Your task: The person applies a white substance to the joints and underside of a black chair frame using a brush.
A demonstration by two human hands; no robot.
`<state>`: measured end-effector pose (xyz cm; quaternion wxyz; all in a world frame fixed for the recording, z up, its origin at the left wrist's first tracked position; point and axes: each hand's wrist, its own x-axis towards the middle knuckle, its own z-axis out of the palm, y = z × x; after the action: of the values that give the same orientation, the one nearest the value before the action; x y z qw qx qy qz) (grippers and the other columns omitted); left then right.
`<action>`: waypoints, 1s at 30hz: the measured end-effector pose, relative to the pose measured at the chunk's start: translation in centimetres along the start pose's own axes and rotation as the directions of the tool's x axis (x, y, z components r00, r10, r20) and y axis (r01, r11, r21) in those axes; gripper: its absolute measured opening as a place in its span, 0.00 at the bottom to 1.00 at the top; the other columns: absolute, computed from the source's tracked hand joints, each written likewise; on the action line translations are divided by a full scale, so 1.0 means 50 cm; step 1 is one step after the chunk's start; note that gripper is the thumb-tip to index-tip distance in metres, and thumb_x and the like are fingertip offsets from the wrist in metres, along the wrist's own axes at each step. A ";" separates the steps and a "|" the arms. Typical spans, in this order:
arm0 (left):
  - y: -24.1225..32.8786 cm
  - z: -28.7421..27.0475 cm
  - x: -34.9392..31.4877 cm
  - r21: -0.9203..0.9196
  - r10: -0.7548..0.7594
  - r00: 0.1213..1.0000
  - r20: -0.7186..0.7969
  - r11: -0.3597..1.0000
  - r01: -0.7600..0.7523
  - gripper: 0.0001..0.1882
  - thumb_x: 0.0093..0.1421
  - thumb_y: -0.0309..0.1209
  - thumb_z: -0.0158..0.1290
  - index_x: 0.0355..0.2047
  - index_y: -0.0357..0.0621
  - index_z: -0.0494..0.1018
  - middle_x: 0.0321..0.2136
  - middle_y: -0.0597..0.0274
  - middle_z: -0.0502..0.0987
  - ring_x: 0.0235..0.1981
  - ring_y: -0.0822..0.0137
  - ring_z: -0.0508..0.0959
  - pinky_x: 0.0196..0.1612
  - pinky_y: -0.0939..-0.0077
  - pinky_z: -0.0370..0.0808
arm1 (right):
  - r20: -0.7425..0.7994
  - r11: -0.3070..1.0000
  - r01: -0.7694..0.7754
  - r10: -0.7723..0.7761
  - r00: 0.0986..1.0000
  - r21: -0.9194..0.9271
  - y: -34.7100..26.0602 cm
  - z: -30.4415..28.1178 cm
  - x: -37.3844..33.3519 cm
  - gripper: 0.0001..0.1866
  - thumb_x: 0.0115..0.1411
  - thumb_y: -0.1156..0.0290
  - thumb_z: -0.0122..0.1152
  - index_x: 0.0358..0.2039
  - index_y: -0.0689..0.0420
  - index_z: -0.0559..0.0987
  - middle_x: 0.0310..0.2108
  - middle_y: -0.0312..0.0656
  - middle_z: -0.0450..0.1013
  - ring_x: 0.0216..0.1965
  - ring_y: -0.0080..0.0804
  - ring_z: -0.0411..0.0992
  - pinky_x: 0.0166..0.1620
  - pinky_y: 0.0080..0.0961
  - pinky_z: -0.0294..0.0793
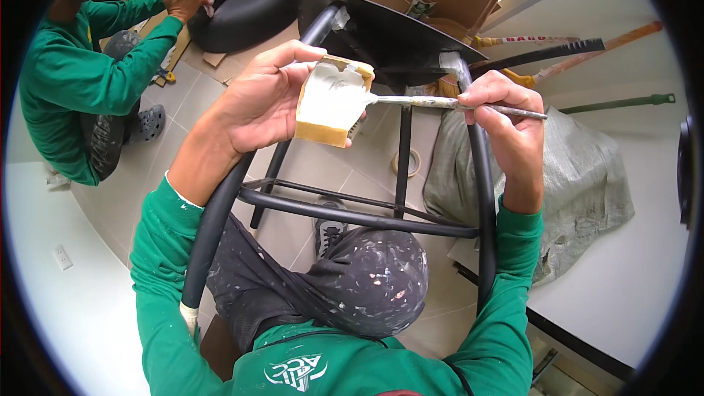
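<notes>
My left hand [268,99] is closed around a small yellowish open container [323,134], its inside coated with white paint [330,95]. From the right, my right hand [510,114] pinches the thin handle of a paintbrush [425,102]. The brush's white-smeared tip touches the paint at the container's right side. Beneath both hands stands an overturned black chair or stool frame [359,214], its legs rising on either side of my forearms. White patches mark two of its joints near the black seat [381,26].
At the left, a co-worker in a green sleeve [110,84] holds another overturned black seat [246,18]. A grey sack [535,183] slumps at the right, below several long-handled tools [601,48]. A tape roll [407,163] lies on the tiled floor [367,147].
</notes>
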<state>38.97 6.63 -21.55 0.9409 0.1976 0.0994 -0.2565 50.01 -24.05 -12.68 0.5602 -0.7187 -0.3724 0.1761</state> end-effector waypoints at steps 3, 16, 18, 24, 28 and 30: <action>0.000 0.002 0.003 -0.002 -0.004 0.999 0.034 1.000 0.005 0.35 0.72 0.44 0.41 0.69 0.26 0.61 0.62 0.39 0.72 0.58 0.42 0.79 0.51 0.33 0.82 | -0.032 1.000 -0.005 0.005 0.999 0.000 -0.001 -0.005 -0.008 0.11 0.57 0.73 0.67 0.38 0.65 0.87 0.34 0.42 0.80 0.36 0.26 0.76 0.42 0.21 0.73; 0.006 0.020 0.012 0.025 -0.007 0.996 0.090 1.000 0.005 0.36 0.73 0.44 0.39 0.71 0.25 0.56 0.54 0.37 0.75 0.53 0.46 0.81 0.49 0.36 0.84 | -0.654 0.845 0.162 0.257 0.712 0.509 0.265 -0.301 -0.088 0.16 0.66 0.69 0.58 0.48 0.68 0.81 0.38 0.45 0.79 0.39 0.29 0.74 0.44 0.24 0.75; 0.009 0.020 0.020 0.027 -0.003 0.996 0.086 1.000 0.001 0.36 0.73 0.44 0.39 0.71 0.25 0.55 0.55 0.37 0.75 0.54 0.46 0.81 0.48 0.35 0.85 | -0.678 0.805 0.142 0.373 0.633 0.576 0.342 -0.339 -0.126 0.15 0.66 0.67 0.61 0.46 0.66 0.82 0.36 0.44 0.80 0.37 0.29 0.76 0.42 0.24 0.77; 0.012 0.017 0.013 0.040 -0.003 0.997 0.071 0.999 0.000 0.36 0.73 0.43 0.41 0.73 0.29 0.52 0.55 0.37 0.74 0.57 0.45 0.79 0.49 0.33 0.84 | -0.674 0.870 -0.198 0.478 0.563 0.451 0.456 -0.290 -0.162 0.15 0.69 0.64 0.64 0.47 0.63 0.83 0.37 0.42 0.82 0.35 0.25 0.79 0.41 0.21 0.79; 0.009 0.016 0.021 0.068 0.000 0.997 0.078 0.998 -0.006 0.36 0.74 0.45 0.39 0.72 0.28 0.54 0.56 0.39 0.74 0.56 0.47 0.79 0.49 0.37 0.85 | -0.535 0.826 -0.425 0.564 0.629 0.371 0.476 -0.258 -0.173 0.15 0.68 0.63 0.67 0.43 0.64 0.85 0.35 0.40 0.82 0.32 0.21 0.78 0.37 0.18 0.78; 0.012 0.015 0.020 0.087 0.011 0.996 0.084 0.996 -0.019 0.37 0.73 0.45 0.39 0.71 0.26 0.56 0.56 0.40 0.74 0.55 0.48 0.80 0.49 0.38 0.85 | -0.436 0.791 -0.461 0.609 0.663 0.403 0.483 -0.235 -0.174 0.13 0.67 0.64 0.68 0.42 0.63 0.85 0.33 0.38 0.82 0.30 0.19 0.76 0.36 0.16 0.77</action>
<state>40.19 6.35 -20.98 0.9366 0.2285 0.0471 -0.2616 60.27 -40.64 -33.08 0.6525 -0.7363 0.0589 0.1691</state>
